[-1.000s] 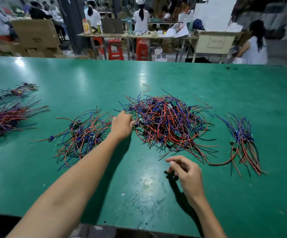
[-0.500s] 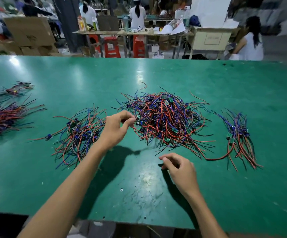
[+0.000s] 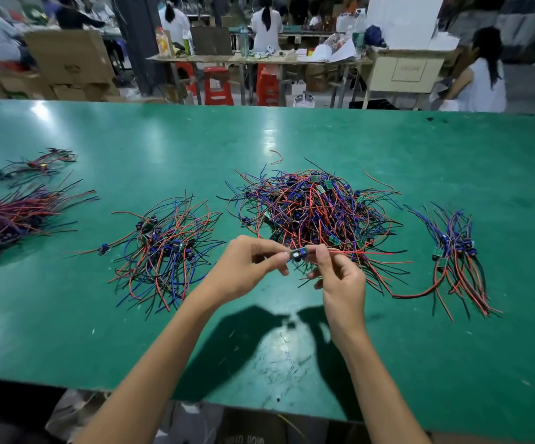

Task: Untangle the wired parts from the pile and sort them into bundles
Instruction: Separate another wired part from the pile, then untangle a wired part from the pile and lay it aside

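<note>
Wired part (image 3: pixel 299 253), small with a dark round component, held just above the green table (image 3: pixel 388 347) at the near edge of the main pile (image 3: pixel 316 213). Left hand (image 3: pixel 247 270) pinches it between thumb and forefinger; right hand (image 3: pixel 340 277) pinches its red and black leads running right. Sorted bundle (image 3: pixel 167 251) left of the pile, another bundle (image 3: pixel 455 254) on the right.

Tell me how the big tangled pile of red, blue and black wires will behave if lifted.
The big tangled pile of red, blue and black wires probably sags floppily, since its strands curl loosely. Being interlaced, neighbouring parts likely drag along. It looks light: thin wires, tiny boards.
</note>
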`<action>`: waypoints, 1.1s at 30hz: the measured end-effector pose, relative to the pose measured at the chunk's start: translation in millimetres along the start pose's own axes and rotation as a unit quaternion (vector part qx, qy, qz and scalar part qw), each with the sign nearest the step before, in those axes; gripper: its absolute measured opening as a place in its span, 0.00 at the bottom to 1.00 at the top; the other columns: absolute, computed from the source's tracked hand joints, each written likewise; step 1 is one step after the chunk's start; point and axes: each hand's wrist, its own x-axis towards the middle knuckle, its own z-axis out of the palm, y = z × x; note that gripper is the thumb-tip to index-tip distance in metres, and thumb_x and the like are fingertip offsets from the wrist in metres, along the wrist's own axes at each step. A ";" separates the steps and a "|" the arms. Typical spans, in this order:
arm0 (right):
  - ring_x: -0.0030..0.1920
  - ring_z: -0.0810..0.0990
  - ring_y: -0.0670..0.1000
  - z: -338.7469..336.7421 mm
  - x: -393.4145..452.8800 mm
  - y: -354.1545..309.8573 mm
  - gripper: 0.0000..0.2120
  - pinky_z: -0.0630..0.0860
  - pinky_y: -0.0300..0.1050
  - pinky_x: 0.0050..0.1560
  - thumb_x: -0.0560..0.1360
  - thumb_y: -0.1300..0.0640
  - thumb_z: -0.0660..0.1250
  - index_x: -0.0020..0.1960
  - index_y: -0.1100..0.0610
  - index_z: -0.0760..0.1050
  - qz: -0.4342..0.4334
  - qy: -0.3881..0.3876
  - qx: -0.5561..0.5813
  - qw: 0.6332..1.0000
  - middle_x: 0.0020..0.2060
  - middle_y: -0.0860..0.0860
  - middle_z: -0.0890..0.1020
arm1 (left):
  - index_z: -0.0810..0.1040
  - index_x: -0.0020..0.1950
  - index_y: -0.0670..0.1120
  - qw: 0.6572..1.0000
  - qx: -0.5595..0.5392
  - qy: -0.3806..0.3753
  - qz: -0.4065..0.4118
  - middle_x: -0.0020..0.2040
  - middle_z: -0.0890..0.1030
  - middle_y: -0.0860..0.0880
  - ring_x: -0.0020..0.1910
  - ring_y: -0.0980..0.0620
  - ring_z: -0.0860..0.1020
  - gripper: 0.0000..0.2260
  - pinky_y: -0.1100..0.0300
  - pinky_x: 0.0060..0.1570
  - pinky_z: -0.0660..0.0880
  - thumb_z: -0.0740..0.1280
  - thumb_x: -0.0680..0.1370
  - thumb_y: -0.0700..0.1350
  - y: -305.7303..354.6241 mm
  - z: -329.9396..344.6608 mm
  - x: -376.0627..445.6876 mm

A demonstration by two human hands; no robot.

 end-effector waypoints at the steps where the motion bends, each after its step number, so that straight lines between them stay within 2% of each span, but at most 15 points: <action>1: 0.35 0.79 0.42 -5.0 1.5 2.1 0.11 0.73 0.32 0.36 0.82 0.55 0.66 0.47 0.56 0.84 -0.005 -0.011 -0.026 1.000 0.40 0.49 0.87 | 0.85 0.52 0.44 0.999 -0.014 -0.030 -0.021 0.38 0.86 0.51 0.25 0.58 0.65 0.07 0.67 0.27 0.63 0.68 0.82 0.42 -0.7 3.0 -1.0; 4: 0.37 0.79 0.46 -24.3 5.4 11.2 0.13 0.74 0.39 0.41 0.81 0.50 0.66 0.42 0.56 0.83 -0.003 -0.059 -0.115 0.992 0.38 0.50 0.85 | 0.80 0.55 0.38 0.984 -0.071 -0.130 -0.099 0.44 0.85 0.47 0.23 0.54 0.67 0.07 0.66 0.23 0.65 0.63 0.84 0.40 -1.0 11.8 -5.4; 6: 0.37 0.79 0.47 -36.9 6.3 17.5 0.14 0.76 0.41 0.42 0.79 0.47 0.67 0.42 0.56 0.83 0.004 -0.064 -0.139 0.988 0.38 0.51 0.85 | 0.76 0.61 0.38 0.969 -0.108 -0.176 -0.133 0.48 0.84 0.44 0.26 0.52 0.72 0.08 0.65 0.26 0.69 0.62 0.84 0.39 -1.4 18.4 -8.8; 8: 0.36 0.80 0.46 -45.8 5.0 22.8 0.13 0.76 0.37 0.39 0.76 0.46 0.70 0.43 0.55 0.83 0.023 -0.043 -0.095 0.994 0.38 0.51 0.85 | 0.72 0.67 0.36 0.956 -0.153 -0.206 -0.145 0.51 0.83 0.40 0.33 0.48 0.78 0.12 0.62 0.34 0.73 0.61 0.84 0.36 -3.1 24.7 -10.9; 11: 0.34 0.81 0.48 -54.9 4.6 33.8 0.04 0.78 0.38 0.38 0.76 0.54 0.74 0.48 0.54 0.84 0.036 -0.023 -0.042 0.998 0.36 0.51 0.85 | 0.69 0.71 0.38 0.945 -0.155 -0.234 -0.167 0.54 0.83 0.37 0.49 0.39 0.83 0.16 0.50 0.50 0.78 0.63 0.83 0.34 -7.4 37.3 -11.8; 13: 0.33 0.80 0.48 -58.4 5.7 38.0 0.04 0.78 0.38 0.37 0.76 0.58 0.75 0.50 0.53 0.85 0.036 -0.030 -0.030 0.998 0.36 0.51 0.85 | 0.71 0.71 0.40 0.947 -0.165 -0.219 -0.171 0.58 0.83 0.38 0.53 0.42 0.83 0.16 0.47 0.58 0.77 0.63 0.84 0.40 -8.0 48.4 -10.1; 14: 0.34 0.81 0.48 -59.1 5.9 39.3 0.05 0.79 0.38 0.38 0.76 0.59 0.75 0.50 0.53 0.85 0.032 -0.039 -0.025 0.998 0.37 0.51 0.86 | 0.74 0.69 0.41 0.950 -0.172 -0.204 -0.162 0.58 0.83 0.40 0.52 0.46 0.83 0.14 0.48 0.58 0.78 0.62 0.84 0.43 -6.8 54.3 -8.7; 17: 0.39 0.84 0.47 -57.5 3.9 42.2 0.04 0.81 0.39 0.42 0.76 0.60 0.74 0.50 0.53 0.85 0.016 -0.059 -0.011 0.998 0.41 0.53 0.87 | 0.80 0.60 0.42 0.959 -0.199 -0.141 -0.144 0.50 0.84 0.46 0.40 0.53 0.82 0.11 0.58 0.46 0.81 0.61 0.85 0.45 -3.0 73.6 -4.1; 19: 0.40 0.83 0.46 -58.5 3.9 47.1 0.02 0.79 0.40 0.44 0.76 0.56 0.75 0.48 0.53 0.85 -0.004 -0.023 -0.063 0.998 0.41 0.51 0.87 | 0.81 0.56 0.38 0.957 -0.230 -0.083 -0.159 0.46 0.83 0.44 0.33 0.54 0.79 0.10 0.61 0.39 0.79 0.64 0.84 0.42 -5.2 83.9 -2.8; 22: 0.40 0.79 0.45 -60.6 6.1 50.1 0.04 0.75 0.43 0.45 0.75 0.52 0.76 0.43 0.51 0.84 -0.026 0.038 -0.140 0.989 0.41 0.47 0.83 | 0.83 0.50 0.41 0.947 -0.266 -0.005 -0.179 0.39 0.84 0.46 0.29 0.55 0.75 0.06 0.65 0.31 0.73 0.68 0.81 0.41 -9.7 95.7 -6.8; 24: 0.42 0.80 0.44 -57.9 5.3 47.3 0.06 0.75 0.37 0.46 0.77 0.52 0.72 0.42 0.47 0.85 -0.038 0.006 -0.138 0.990 0.43 0.50 0.81 | 0.83 0.48 0.41 0.945 -0.274 0.033 -0.176 0.36 0.83 0.48 0.27 0.56 0.74 0.05 0.66 0.29 0.71 0.68 0.81 0.40 -12.4 102.6 -9.4; 26: 0.46 0.80 0.42 -54.4 2.4 44.6 0.09 0.74 0.31 0.47 0.81 0.53 0.67 0.48 0.46 0.86 -0.040 -0.056 -0.140 0.988 0.46 0.52 0.81 | 0.83 0.47 0.40 0.944 -0.280 0.061 -0.165 0.35 0.83 0.48 0.27 0.56 0.74 0.05 0.67 0.29 0.71 0.68 0.80 0.39 -12.7 107.5 -11.6; 29: 0.49 0.80 0.44 -52.1 1.1 45.9 0.14 0.75 0.42 0.53 0.80 0.51 0.60 0.48 0.53 0.84 -0.043 -0.105 -0.191 0.975 0.46 0.48 0.82 | 0.82 0.44 0.40 0.934 -0.305 0.095 -0.158 0.39 0.85 0.51 0.28 0.57 0.75 0.06 0.67 0.30 0.72 0.67 0.80 0.36 -11.4 110.2 -12.9; 31: 0.48 0.82 0.46 -52.6 1.2 47.3 0.14 0.77 0.47 0.54 0.80 0.50 0.60 0.50 0.52 0.84 -0.016 -0.111 -0.189 0.976 0.45 0.47 0.85 | 0.82 0.43 0.40 0.938 -0.295 0.102 -0.153 0.38 0.85 0.51 0.28 0.57 0.75 0.07 0.66 0.30 0.72 0.67 0.80 0.36 -11.8 111.5 -13.7; 33: 0.43 0.83 0.49 -53.3 -0.2 46.7 0.11 0.79 0.53 0.50 0.79 0.52 0.63 0.50 0.49 0.84 0.018 -0.100 -0.133 0.986 0.44 0.49 0.86 | 0.81 0.42 0.41 0.949 -0.264 0.093 -0.144 0.34 0.82 0.51 0.27 0.57 0.74 0.07 0.66 0.29 0.71 0.68 0.80 0.37 -13.1 111.9 -15.5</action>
